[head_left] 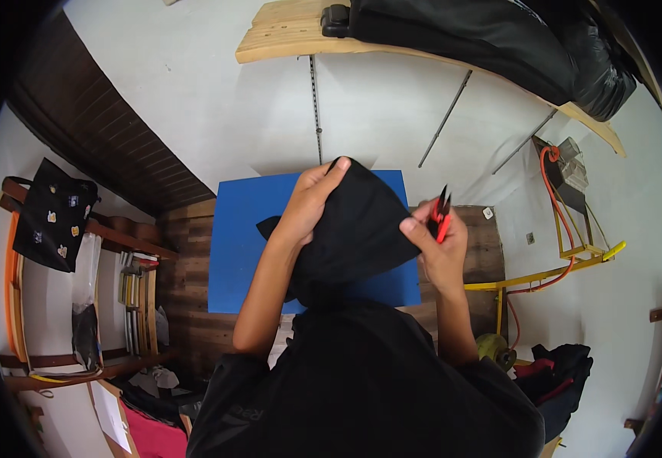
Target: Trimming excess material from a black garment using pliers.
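Note:
A black piece of fabric (361, 225) is stretched between both hands over a blue tabletop (243, 217). My left hand (312, 198) pinches its upper left edge, thumb on top near the corner. My right hand (438, 240) grips the fabric's right corner with the thumb and also holds small red snips (442, 221), their dark blades pointing up beside the fabric. Part of the fabric hangs down toward my dark shirt.
A wooden shelf (277, 30) above carries black covered bundles (461, 38). At left, a patterned black bag (54, 217) hangs on a wooden rack (132, 237). At right stand a yellow metal frame (583, 250) with an orange hose and a dark clothes pile (560, 374).

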The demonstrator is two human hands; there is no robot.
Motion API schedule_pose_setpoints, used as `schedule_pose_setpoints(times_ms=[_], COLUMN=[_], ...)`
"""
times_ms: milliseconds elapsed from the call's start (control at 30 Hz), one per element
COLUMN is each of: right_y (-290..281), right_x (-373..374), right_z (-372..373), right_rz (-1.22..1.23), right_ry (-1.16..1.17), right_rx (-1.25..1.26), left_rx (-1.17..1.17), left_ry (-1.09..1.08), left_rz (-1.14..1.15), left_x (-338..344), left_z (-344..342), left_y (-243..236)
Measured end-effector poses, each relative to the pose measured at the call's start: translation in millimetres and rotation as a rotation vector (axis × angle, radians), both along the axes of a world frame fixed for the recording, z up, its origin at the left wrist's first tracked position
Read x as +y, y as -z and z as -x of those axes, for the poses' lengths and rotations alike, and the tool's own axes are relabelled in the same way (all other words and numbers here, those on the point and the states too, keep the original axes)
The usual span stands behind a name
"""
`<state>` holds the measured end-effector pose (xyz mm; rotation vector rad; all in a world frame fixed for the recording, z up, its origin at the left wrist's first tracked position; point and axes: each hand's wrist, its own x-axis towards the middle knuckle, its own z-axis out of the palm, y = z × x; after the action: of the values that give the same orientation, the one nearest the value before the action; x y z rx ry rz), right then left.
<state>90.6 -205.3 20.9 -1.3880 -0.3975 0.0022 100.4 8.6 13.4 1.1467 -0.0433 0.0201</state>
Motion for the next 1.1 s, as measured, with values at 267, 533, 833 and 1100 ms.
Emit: schedule_pose_setpoints(times_ms=[267,533,833,1100], right_y=[-24,-48,-70,-74], right_x=[2,4,-42,-68], right_z=[-14,-13,-39,-41], right_rz=[-0.421,-0.463,-0.570,-0.525], right_ry=[0.098,0.233,0.547,0.630], right_rx=[0.061,0.016,-0.185,-0.384], left_rx=[-0.134,-0.204,-0.319,-0.192], left_ry=[-0.397,-0.390,-0.061,-0.208], left_rz=[-0.097,-0.643,-0.543,-1.534], left_x=[-46,-47,50,140], left_z=[37,65,62,24], left_y=[122,151,35,36])
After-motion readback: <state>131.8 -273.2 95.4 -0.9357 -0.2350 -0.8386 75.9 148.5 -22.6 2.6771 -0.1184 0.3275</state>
